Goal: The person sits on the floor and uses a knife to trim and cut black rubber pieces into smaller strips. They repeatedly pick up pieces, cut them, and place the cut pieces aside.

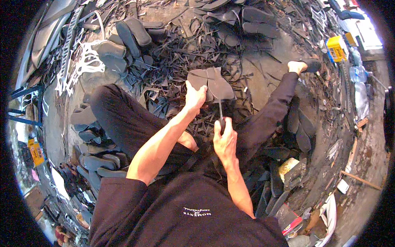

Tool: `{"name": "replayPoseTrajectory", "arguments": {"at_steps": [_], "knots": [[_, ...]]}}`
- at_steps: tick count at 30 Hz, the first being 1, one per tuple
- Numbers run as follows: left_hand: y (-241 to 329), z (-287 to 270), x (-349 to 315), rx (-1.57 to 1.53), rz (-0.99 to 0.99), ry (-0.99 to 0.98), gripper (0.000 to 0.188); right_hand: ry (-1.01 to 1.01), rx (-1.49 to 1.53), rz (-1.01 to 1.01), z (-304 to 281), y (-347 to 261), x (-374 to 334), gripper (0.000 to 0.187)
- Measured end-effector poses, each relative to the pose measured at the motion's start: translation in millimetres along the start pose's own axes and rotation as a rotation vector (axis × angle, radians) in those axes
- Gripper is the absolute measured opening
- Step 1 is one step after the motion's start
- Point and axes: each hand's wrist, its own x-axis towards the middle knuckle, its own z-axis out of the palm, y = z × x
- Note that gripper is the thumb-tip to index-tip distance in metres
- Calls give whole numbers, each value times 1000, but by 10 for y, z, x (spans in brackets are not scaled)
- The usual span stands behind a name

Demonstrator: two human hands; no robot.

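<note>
In front of me my left hand grips dark grey foam sole pieces, thumb on top and fingers underneath. Two rounded parts show side by side with a seam between them; whether they are joined I cannot tell. My right hand is closed round the dark handle of a knife. Its thin blade points away from me, and the tip meets the near edge of the right-hand sole piece. Below the soles lies a heap of dark foam offcuts.
Stacks of dark soles lie by my left leg, with more soles at the far side. White cut-out strips are at left. A yellow box and clear plastic bottles stand at right. My legs spread around the heap.
</note>
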Motion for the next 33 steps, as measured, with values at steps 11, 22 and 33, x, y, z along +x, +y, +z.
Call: {"name": "replayPoseTrajectory", "arguments": {"at_steps": [11, 22, 33], "knots": [[-84, 8, 149, -145, -24, -16, 76, -82, 14, 117, 0, 33, -226, 34], [198, -155, -42, -124, -148, -152, 70, -203, -26, 18, 409, 266, 611, 38], [291, -35, -85, -191, -159, -149, 75, -17, -151, 34, 1359, 894, 1108, 55]]}}
